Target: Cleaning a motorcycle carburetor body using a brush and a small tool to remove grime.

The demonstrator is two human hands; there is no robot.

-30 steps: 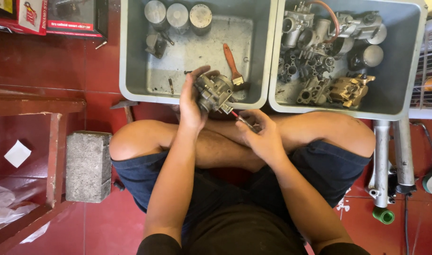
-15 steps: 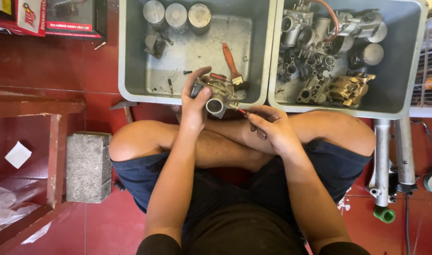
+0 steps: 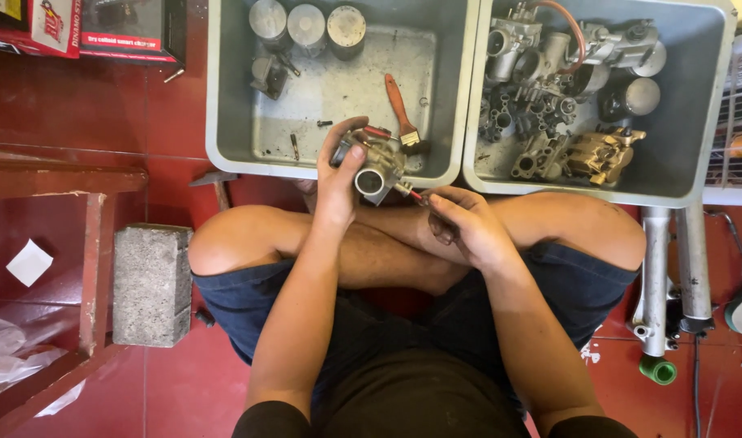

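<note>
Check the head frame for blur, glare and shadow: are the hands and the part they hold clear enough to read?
Head view: sharp overall; the left hand and the metal part are crisp, the right hand is slightly shaded. Soft daylight, mild sheen on the left grey tub, no harsh glare. Edges bend slightly.

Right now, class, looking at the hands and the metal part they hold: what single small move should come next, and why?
Probably a slow turn of the screwdriver by the right hand. Its tip already meets the side of the carburetor, which the left hand grips above the edge of the grey tub, so the tool appears seated and the part steadied.
</note>
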